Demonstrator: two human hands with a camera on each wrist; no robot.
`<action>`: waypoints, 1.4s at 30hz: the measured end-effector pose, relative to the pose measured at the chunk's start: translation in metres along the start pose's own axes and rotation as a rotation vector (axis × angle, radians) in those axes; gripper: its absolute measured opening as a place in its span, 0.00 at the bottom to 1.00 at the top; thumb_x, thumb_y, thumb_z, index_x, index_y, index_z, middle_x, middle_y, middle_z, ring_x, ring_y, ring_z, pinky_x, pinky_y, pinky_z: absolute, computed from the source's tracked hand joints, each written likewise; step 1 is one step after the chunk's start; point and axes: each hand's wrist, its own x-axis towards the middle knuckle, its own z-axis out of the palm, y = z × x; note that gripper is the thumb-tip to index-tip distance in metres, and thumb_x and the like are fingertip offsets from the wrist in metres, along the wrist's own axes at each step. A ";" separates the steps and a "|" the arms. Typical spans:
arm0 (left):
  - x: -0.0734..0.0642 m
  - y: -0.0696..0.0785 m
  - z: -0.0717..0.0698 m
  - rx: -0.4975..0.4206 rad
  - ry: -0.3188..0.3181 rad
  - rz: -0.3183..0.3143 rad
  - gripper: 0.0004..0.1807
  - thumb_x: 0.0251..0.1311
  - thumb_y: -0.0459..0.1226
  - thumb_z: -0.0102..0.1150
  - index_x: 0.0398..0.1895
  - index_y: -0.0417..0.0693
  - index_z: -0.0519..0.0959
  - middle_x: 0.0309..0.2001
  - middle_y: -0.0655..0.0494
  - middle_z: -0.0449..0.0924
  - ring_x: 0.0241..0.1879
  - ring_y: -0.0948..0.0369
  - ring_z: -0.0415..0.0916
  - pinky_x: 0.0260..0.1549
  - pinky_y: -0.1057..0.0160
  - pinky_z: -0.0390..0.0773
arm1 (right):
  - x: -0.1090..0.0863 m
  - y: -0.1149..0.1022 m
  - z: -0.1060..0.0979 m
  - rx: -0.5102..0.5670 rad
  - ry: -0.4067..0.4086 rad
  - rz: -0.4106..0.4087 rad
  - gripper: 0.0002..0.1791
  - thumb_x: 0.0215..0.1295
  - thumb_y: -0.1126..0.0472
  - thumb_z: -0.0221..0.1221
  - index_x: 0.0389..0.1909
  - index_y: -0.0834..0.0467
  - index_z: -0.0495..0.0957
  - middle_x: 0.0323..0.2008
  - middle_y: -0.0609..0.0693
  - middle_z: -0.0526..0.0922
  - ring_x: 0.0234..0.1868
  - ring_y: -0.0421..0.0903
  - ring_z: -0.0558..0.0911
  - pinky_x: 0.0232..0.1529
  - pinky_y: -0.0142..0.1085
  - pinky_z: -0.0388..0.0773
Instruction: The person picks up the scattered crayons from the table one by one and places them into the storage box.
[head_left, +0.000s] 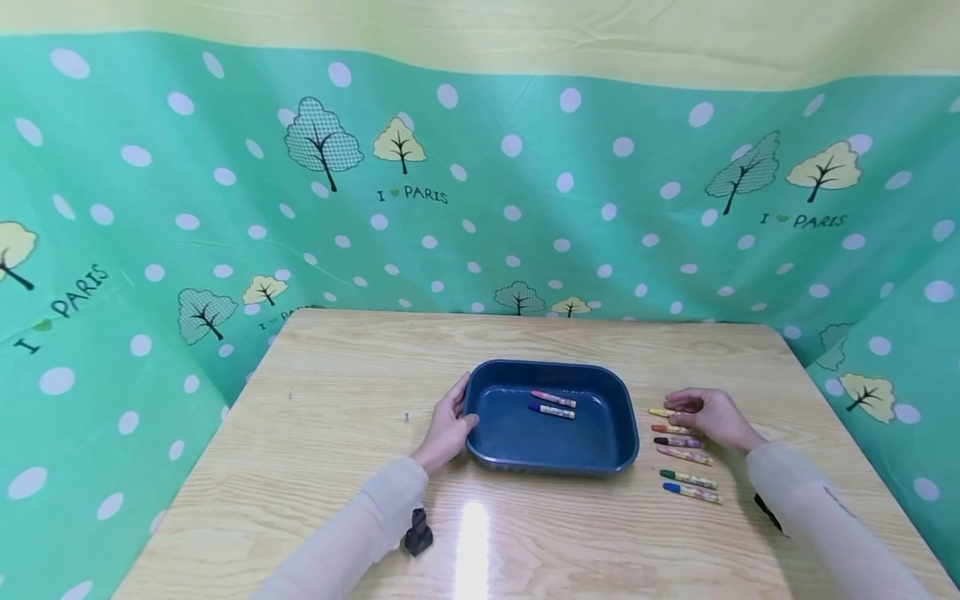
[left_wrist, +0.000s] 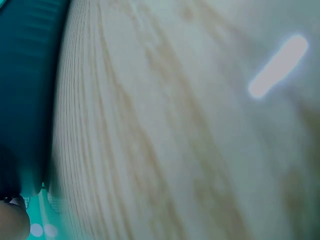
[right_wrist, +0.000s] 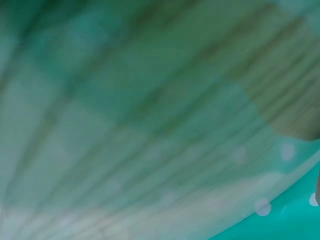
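One yellow crayon (head_left: 657, 412), partly behind the right hand (head_left: 716, 417).

The readable words are all the same phrase, "I", a small green heart, then "PARIS", in dark capitals on the green dotted cloth (head_left: 480, 108). One full phrase (head_left: 411, 194) stands beyond the left hand (head_left: 446, 425), slightly to its left. A second (head_left: 808, 221) stands beyond the right hand (head_left: 716, 417), slightly to its right. A third (head_left: 75, 296), slanting up to the right, lies far out to the left of the left hand. A fourth, nearer that hand on its left, reads only "I" and "PA" before trailing off at the table (head_left: 337, 375). Wrappers on the crayons (head_left: 697, 482) beside the right hand carry print too small to read.
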 end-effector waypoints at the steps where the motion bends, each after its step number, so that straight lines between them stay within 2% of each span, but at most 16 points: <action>1: 0.000 0.000 0.000 0.000 0.002 -0.001 0.40 0.50 0.18 0.43 0.71 0.39 0.47 0.70 0.41 0.49 0.67 0.46 0.52 0.63 0.49 0.58 | 0.000 -0.001 0.000 -0.014 0.003 -0.001 0.21 0.53 0.60 0.64 0.47 0.65 0.77 0.42 0.58 0.83 0.37 0.38 0.80 0.35 0.26 0.78; 7: -0.001 0.005 -0.002 -0.006 -0.006 -0.024 0.41 0.51 0.18 0.43 0.71 0.39 0.47 0.71 0.43 0.48 0.68 0.47 0.51 0.64 0.50 0.57 | 0.000 -0.006 0.001 -0.056 0.006 -0.007 0.16 0.54 0.62 0.63 0.43 0.65 0.79 0.36 0.54 0.83 0.34 0.40 0.79 0.32 0.27 0.77; 11: -0.007 0.017 -0.002 -0.010 -0.023 -0.026 0.40 0.50 0.18 0.43 0.70 0.36 0.46 0.71 0.40 0.47 0.68 0.46 0.50 0.64 0.49 0.55 | 0.000 -0.007 0.001 -0.062 0.010 0.011 0.15 0.55 0.61 0.62 0.43 0.64 0.80 0.36 0.54 0.84 0.34 0.40 0.80 0.32 0.28 0.77; 15: -0.012 0.029 0.000 0.006 -0.030 -0.014 0.39 0.50 0.18 0.43 0.69 0.33 0.46 0.70 0.38 0.47 0.68 0.44 0.50 0.64 0.48 0.56 | 0.000 -0.010 -0.001 -0.047 0.009 0.042 0.18 0.55 0.59 0.63 0.45 0.64 0.79 0.37 0.54 0.84 0.36 0.40 0.80 0.35 0.29 0.77; 21: -0.012 0.032 0.001 0.000 -0.030 -0.002 0.39 0.50 0.19 0.42 0.69 0.33 0.46 0.70 0.37 0.47 0.67 0.42 0.51 0.63 0.47 0.57 | -0.002 -0.022 -0.008 -0.025 0.073 0.020 0.20 0.56 0.56 0.62 0.47 0.61 0.79 0.45 0.58 0.82 0.42 0.44 0.80 0.37 0.26 0.77; 26: -0.012 0.029 0.000 -0.006 -0.027 -0.018 0.40 0.51 0.19 0.42 0.70 0.35 0.46 0.70 0.39 0.47 0.68 0.44 0.50 0.64 0.48 0.56 | -0.002 -0.033 -0.012 -0.014 0.115 -0.009 0.20 0.56 0.54 0.62 0.48 0.60 0.79 0.46 0.58 0.82 0.39 0.36 0.79 0.36 0.23 0.77; 35: -0.010 0.025 0.000 -0.007 -0.024 -0.024 0.40 0.51 0.19 0.43 0.70 0.36 0.47 0.70 0.40 0.47 0.68 0.45 0.50 0.64 0.48 0.56 | -0.006 -0.062 -0.010 0.039 0.106 -0.037 0.26 0.56 0.46 0.60 0.51 0.58 0.78 0.48 0.58 0.81 0.38 0.28 0.78 0.40 0.26 0.79; 38: -0.006 0.015 -0.001 -0.014 -0.021 -0.024 0.40 0.51 0.19 0.43 0.70 0.37 0.46 0.71 0.41 0.47 0.68 0.45 0.49 0.64 0.48 0.56 | -0.006 -0.075 -0.007 0.057 0.100 -0.062 0.26 0.56 0.47 0.59 0.51 0.59 0.78 0.48 0.58 0.81 0.38 0.30 0.80 0.42 0.32 0.81; 42: -0.001 0.002 0.000 -0.006 -0.009 -0.023 0.40 0.52 0.19 0.43 0.71 0.41 0.47 0.71 0.44 0.47 0.68 0.48 0.50 0.65 0.50 0.56 | -0.005 -0.091 -0.001 0.075 0.094 -0.095 0.23 0.57 0.49 0.60 0.50 0.60 0.78 0.48 0.59 0.81 0.42 0.42 0.82 0.43 0.37 0.81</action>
